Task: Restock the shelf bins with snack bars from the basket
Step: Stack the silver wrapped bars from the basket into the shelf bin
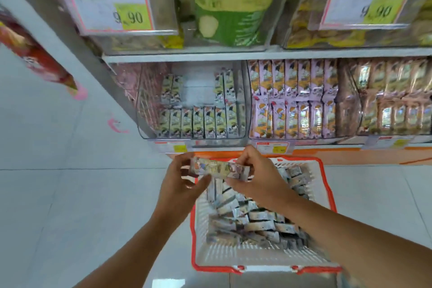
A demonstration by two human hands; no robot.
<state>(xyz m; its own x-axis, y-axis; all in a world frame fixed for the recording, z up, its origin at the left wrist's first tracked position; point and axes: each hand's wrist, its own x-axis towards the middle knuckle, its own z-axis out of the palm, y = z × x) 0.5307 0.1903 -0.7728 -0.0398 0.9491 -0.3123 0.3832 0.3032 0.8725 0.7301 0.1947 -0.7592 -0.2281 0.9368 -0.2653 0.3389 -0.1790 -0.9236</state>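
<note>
Hands on bars above basket rim

Bare left hand, bare right hand, forearms bare too

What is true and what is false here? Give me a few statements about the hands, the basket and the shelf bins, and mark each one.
1. The left hand and right hand hold one snack bar between them above the basket. True.
2. The basket is empty. False: many loose bars lie piled in it.
3. The left bin has a gap in its back row. True.
4. The bin to its right is almost empty. False: pink-wrapped bars fill it in two rows.
5. The prices overhead read 5.50. False: both price tags read 9.90.
</note>
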